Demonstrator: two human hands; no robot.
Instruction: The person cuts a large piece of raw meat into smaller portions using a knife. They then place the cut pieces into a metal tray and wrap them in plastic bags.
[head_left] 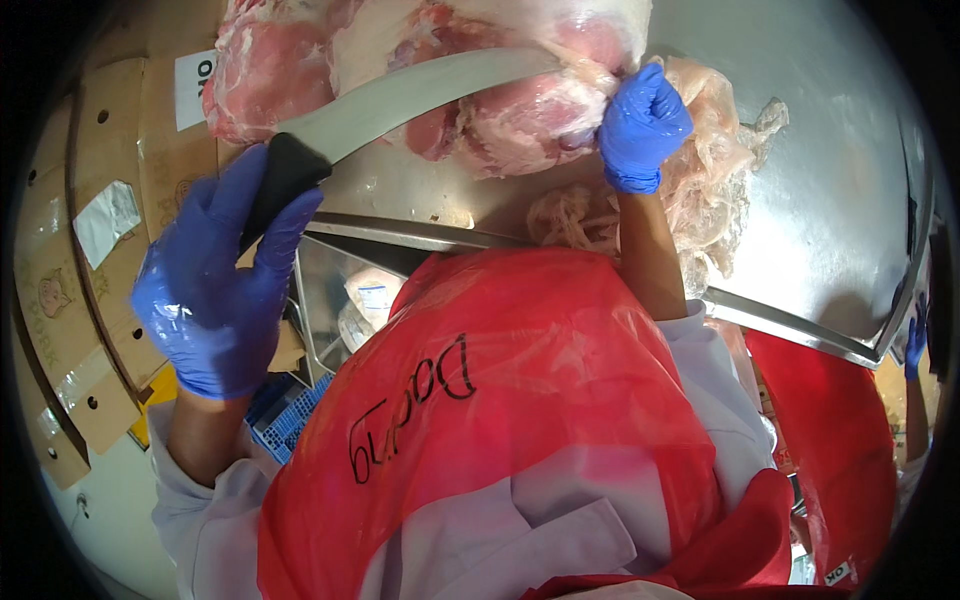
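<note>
Left hand (215, 290), blue-gloved: fingers clamped on black handle of broad-bladed butcher's knife (420, 95). Blade reaches right, over raw meat cut (530, 125); contact cannot be told. Right hand (645, 130), also gloved: fingers curled tight on meat's right edge. Meat at far side of metal worktop (810, 225). Crumpled plastic film (715, 165) just right of meat. Cardboard boxes (110, 340) at left.
</note>
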